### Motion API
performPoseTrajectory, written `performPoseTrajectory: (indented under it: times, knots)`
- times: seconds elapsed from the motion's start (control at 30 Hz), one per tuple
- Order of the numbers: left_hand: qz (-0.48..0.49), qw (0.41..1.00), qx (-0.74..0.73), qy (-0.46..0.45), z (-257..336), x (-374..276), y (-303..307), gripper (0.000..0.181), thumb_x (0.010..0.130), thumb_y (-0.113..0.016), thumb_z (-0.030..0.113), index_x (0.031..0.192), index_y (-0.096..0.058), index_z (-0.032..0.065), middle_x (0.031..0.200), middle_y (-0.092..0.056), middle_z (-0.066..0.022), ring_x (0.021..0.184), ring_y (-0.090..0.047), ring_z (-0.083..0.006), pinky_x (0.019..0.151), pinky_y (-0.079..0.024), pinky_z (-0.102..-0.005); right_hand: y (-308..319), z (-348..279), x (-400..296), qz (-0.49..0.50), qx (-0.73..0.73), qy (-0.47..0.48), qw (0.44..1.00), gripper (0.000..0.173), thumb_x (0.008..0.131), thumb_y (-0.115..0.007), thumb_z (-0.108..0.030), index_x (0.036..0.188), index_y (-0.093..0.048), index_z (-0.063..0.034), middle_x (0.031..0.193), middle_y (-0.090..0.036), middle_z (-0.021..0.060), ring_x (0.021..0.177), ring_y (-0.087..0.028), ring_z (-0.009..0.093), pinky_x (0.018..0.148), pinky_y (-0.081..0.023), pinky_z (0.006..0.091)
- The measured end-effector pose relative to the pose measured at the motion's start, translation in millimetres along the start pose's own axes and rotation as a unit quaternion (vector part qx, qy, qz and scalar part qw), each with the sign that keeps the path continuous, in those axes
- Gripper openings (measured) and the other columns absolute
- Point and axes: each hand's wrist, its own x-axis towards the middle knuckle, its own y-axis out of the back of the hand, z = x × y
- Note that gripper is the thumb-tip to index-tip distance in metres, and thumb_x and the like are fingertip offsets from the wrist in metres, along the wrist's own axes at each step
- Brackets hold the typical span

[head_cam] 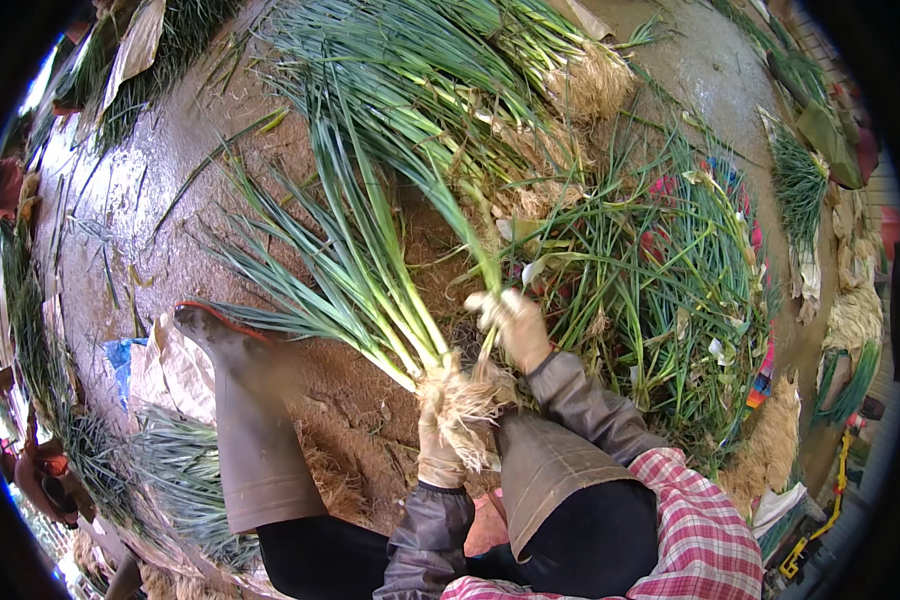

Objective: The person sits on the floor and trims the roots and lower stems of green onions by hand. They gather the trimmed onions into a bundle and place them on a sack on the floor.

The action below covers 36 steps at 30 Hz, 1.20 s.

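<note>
My left hand (439,454), in a dirty glove, grips a bunch of green onions (379,319) by its root end. The pale, hairy roots (465,420) spill over the fingers and hide part of them. The green leaves fan out away from me to the upper left. Close by on the right, my gloved right hand (521,326) is blurred and closed around a single green onion stalk (474,232). That stalk's leaves reach towards a large pile of green onions (420,112) on the wet ground.
Loose green trimmings (645,285) heap up at the right over something brightly coloured. My rubber boots (259,442) flank the work area. Another batch of green onions (184,480) lies beyond the left boot, near a crumpled pale sheet (176,367). Root clumps (589,82) edge the far pile.
</note>
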Motion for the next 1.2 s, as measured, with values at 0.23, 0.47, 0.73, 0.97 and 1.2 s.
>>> performPoseTrajectory:
  times: [0.23, 0.47, 0.73, 0.97, 1.2]
  knots:
    - [0.032, 0.997, 0.059, 0.029, 9.1, -5.9, -5.4, 0.062, 0.09, -0.061, 0.032, 0.142, -0.035, 0.0083, 0.126, -0.056, -0.0164, 0.108, -0.058, -0.027, 0.098, -0.047, -0.0432, 131.2, -8.7, -7.6, 0.388, -0.013, 0.245, 0.888, 0.026, 0.097, -0.052, -0.028, 0.094, -0.058, -0.003, 0.1, -0.067, 0.0087, 0.066, -0.059, 0.009, 0.054, -0.05, 0.0229]
    - [0.071, 0.989, 0.106, 0.071, -1.3, -0.1, 4.4, 0.056, 0.091, -0.059, 0.028, 0.138, -0.039, 0.0041, 0.125, -0.057, -0.0149, 0.109, -0.058, -0.0263, 0.1, -0.045, -0.0388, 76.1, -18.7, -65.2, -0.065, -0.24, -0.046, 0.968, 0.043, 0.093, -0.055, -0.033, 0.131, -0.053, -0.0132, 0.111, -0.065, 0.0127, 0.077, -0.065, 0.016, 0.071, -0.053, 0.0287]
    - [0.179, 0.964, 0.185, 0.073, 1.0, -1.6, 11.8, 0.031, 0.089, -0.062, 0.02, 0.116, -0.056, 0.0063, 0.098, -0.063, -0.0014, 0.074, -0.06, -0.0106, 0.06, -0.051, -0.0233, -18.4, -24.3, 2.1, -0.364, -0.402, 0.192, 0.818, 0.03, 0.084, -0.064, -0.034, 0.1, -0.066, -0.0081, 0.088, -0.066, 0.0141, 0.081, -0.064, 0.031, 0.076, -0.049, 0.0402]
    - [0.074, 0.99, 0.1, 0.066, -4.2, -7.2, -6.2, 0.033, 0.089, -0.063, 0.021, 0.116, -0.054, 0.0059, 0.09, -0.062, -0.0021, 0.071, -0.06, -0.0087, 0.057, -0.052, -0.0196, 22.7, -45.8, -45.9, -0.41, -0.111, -0.015, 0.905, 0.019, 0.094, -0.055, -0.021, 0.091, -0.06, -0.0027, 0.076, -0.065, 0.0112, 0.058, -0.06, 0.015, 0.063, -0.051, 0.0352]
    - [-0.024, 0.998, -0.032, 0.054, 2.8, -13.2, -23.3, 0.07, 0.086, -0.065, 0.015, 0.146, -0.03, 0.0119, 0.096, -0.06, -0.0055, 0.08, -0.062, -0.016, 0.096, -0.051, -0.0452, 45.5, -54.4, -26.2, -0.176, 0.045, 0.066, 0.981, 0.036, 0.099, -0.048, -0.026, 0.121, -0.05, 0.002, 0.101, -0.063, 0.0137, 0.074, -0.058, 0.013, 0.072, -0.054, 0.0276]
